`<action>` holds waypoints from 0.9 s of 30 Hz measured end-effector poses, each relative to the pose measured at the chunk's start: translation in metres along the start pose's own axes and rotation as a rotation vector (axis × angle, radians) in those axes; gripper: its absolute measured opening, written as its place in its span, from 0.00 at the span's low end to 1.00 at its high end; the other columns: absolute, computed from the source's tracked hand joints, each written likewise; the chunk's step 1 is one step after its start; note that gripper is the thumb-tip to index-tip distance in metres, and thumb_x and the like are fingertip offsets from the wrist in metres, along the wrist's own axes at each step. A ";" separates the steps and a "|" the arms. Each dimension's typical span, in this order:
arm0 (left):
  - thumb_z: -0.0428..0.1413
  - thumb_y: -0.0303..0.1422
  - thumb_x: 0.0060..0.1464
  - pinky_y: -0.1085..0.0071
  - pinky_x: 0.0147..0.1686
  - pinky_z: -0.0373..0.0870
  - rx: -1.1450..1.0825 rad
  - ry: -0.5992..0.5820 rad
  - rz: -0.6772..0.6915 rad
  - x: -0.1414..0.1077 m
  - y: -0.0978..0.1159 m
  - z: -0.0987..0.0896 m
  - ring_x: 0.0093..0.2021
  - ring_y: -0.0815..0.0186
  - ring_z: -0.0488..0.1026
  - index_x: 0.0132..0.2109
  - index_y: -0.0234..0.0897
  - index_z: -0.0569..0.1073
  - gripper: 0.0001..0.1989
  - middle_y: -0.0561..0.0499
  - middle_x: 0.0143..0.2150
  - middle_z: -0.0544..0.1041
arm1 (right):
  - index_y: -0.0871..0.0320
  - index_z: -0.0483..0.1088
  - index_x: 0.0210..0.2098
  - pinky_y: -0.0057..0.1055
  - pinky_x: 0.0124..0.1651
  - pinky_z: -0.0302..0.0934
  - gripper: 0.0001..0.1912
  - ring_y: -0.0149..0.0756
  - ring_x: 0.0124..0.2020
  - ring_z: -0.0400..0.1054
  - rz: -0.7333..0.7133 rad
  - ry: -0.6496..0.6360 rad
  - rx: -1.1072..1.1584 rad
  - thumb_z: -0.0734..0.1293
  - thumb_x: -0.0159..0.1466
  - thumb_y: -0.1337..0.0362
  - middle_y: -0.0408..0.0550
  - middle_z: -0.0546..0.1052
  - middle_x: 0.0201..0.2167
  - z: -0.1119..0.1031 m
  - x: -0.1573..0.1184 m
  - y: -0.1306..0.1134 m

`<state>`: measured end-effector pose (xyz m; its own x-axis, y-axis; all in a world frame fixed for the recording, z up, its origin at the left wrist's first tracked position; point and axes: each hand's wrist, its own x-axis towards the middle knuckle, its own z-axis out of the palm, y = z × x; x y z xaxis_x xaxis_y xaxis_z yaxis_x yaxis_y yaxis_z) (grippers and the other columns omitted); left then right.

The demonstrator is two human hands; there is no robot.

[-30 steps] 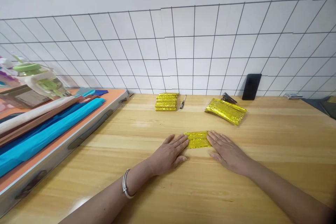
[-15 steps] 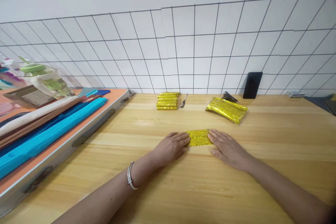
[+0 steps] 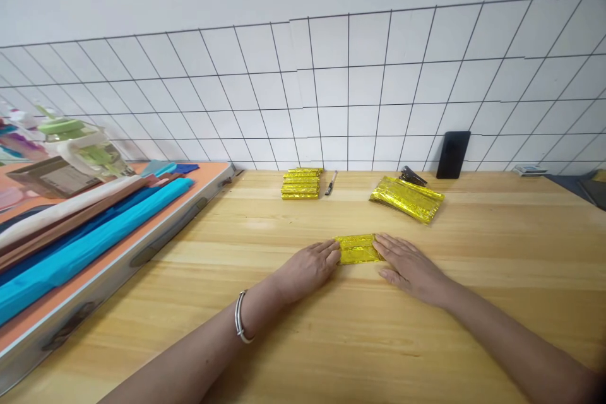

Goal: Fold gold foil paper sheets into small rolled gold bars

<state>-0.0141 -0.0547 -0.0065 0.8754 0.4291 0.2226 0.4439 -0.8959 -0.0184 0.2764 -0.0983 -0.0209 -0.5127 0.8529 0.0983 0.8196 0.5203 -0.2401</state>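
Note:
A small sheet of shiny gold foil (image 3: 357, 250) with creases across it lies flat on the wooden table (image 3: 303, 347). At its left end is my left hand (image 3: 308, 270), its fingers bent and pressed together on the edge, the thumb mostly hidden. On the right end my right hand (image 3: 411, 268) lies palm down, fingers stretched out and the thumb apart. Beyond the sheet, a stack of gold foil pieces (image 3: 408, 199) rests to the right, and a row of narrow folded gold strips (image 3: 301, 184) sits to the left.
A pen (image 3: 331, 184) lies beside the strips. A black clip (image 3: 413, 176) is behind the foil stack. A black phone (image 3: 453, 154) leans on the tiled wall. At left, an orange-topped box (image 3: 208, 175) bears rolled coloured paper (image 3: 108, 240) and a green-lidded bottle (image 3: 92, 148).
The fingers of my left hand have curled in at the foil's left edge. My right hand has stayed nearly in place. The whole view has shifted slightly.

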 end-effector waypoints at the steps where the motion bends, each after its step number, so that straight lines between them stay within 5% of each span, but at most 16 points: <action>1: 0.42 0.27 0.63 0.60 0.58 0.61 0.001 0.006 0.004 -0.001 -0.001 0.002 0.60 0.59 0.61 0.52 0.30 0.63 0.13 0.38 0.57 0.66 | 0.53 0.46 0.65 0.47 0.64 0.42 0.31 0.44 0.65 0.43 -0.001 0.008 0.007 0.53 0.66 0.49 0.50 0.49 0.65 0.001 0.000 0.001; 16: 0.42 0.25 0.61 0.59 0.55 0.66 -0.009 0.073 -0.026 0.000 -0.006 0.013 0.57 0.60 0.65 0.51 0.32 0.63 0.12 0.40 0.52 0.71 | 0.55 0.57 0.57 0.45 0.61 0.51 0.24 0.44 0.61 0.53 0.050 0.181 0.097 0.59 0.63 0.56 0.52 0.58 0.62 0.001 -0.005 -0.004; 27: 0.43 0.27 0.61 0.63 0.52 0.68 -0.039 0.131 -0.091 0.001 -0.007 0.018 0.51 0.61 0.70 0.52 0.33 0.63 0.13 0.40 0.50 0.72 | 0.56 0.65 0.53 0.44 0.59 0.55 0.20 0.43 0.57 0.60 0.036 0.197 0.014 0.60 0.63 0.57 0.52 0.67 0.56 0.003 0.001 0.001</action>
<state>-0.0126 -0.0461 -0.0239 0.7983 0.4923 0.3468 0.5101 -0.8589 0.0449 0.2764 -0.0969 -0.0243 -0.4223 0.8633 0.2762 0.8320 0.4901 -0.2598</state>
